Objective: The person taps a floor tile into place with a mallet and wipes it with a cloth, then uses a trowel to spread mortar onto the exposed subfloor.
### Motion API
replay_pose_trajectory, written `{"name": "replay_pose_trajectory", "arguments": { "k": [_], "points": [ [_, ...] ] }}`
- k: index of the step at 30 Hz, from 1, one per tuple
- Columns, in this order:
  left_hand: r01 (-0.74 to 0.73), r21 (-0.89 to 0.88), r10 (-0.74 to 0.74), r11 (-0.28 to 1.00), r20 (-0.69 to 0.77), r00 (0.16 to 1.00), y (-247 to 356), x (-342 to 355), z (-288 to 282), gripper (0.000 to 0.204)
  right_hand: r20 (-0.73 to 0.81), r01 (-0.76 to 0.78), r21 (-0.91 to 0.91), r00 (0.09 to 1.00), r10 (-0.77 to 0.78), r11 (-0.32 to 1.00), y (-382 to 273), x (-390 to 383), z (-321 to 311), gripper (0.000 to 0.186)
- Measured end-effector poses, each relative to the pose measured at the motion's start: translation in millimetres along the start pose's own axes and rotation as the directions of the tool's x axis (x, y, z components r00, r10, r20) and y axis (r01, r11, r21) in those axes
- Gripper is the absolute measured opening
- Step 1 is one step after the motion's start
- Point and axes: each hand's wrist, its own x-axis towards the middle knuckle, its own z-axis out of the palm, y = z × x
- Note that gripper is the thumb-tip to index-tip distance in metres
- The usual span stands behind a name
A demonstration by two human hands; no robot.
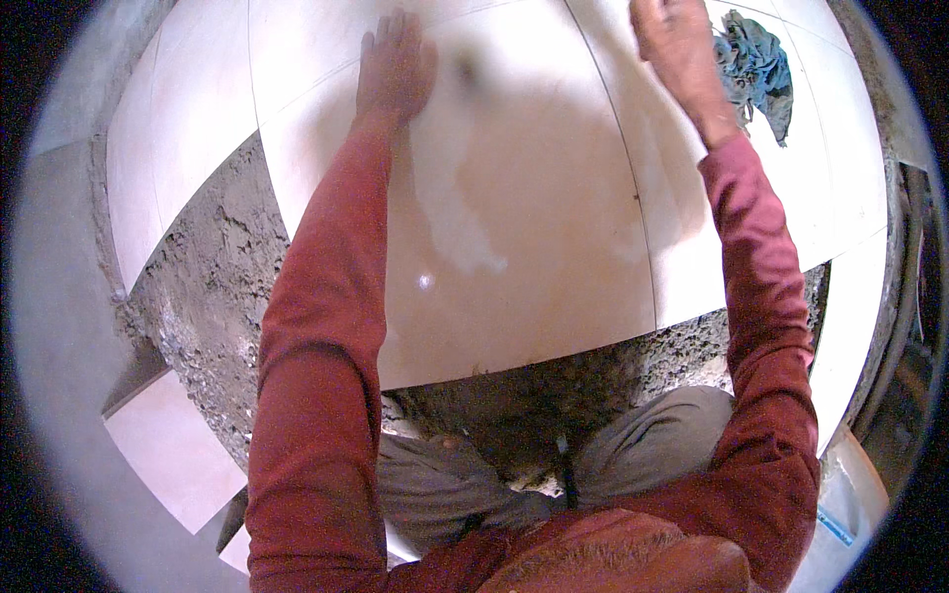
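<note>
Lying flat ahead of the knees (652, 435), the tile (544, 247) is probably heavy for its thickness, rigid and brittle, so a knock at a corner could chip or crack it. Its smooth face would likely be slippery, more so where it looks wet or filmed over, and gives nothing to pinch. The better hold would be under the near edge, one hand toward each corner, since that side borders rough, open mortar (217, 257) that seems to leave room for fingers. On the right only a thin joint parts it from the next tile (682, 237), too narrow for fingertips.

The left hand (397, 69) lies palm down at the tile's far end, fingers straight and close together, pinching nothing visible. The right hand (677, 44) is over the next tile, beside a crumpled blue-grey rag (759, 74); its fingers look curled, but I cannot tell whether they pinch anything.

The tile is tan and cream, glossy, with a pale cloudy smear, one small bright glint and a blurred dark spot near the left hand
</note>
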Motion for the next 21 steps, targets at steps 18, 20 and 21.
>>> {"name": "replay_pose_trajectory", "arguments": {
  "k": [18,20,21],
  "points": [
    [0.04,-0.017,-0.04,0.999,0.008,0.999,-20,-16,-3,0.051,0.27,0.024,-0.183,0.962,0.027,0.983,-5,54,15,0.059],
    [0.06,-0.055,-0.056,0.997,0.072,0.996,-10,-14,-3,0.053,0.152,0.011,-0.104,0.988,0.005,0.995,-22,38,6,0.057],
    [0.069,-0.074,-0.063,0.995,0.084,0.995,-5,-8,-3,0.053,0.086,0.022,-0.06,0.996,-0.017,0.998,-24,40,2,0.057]
  ]
}}
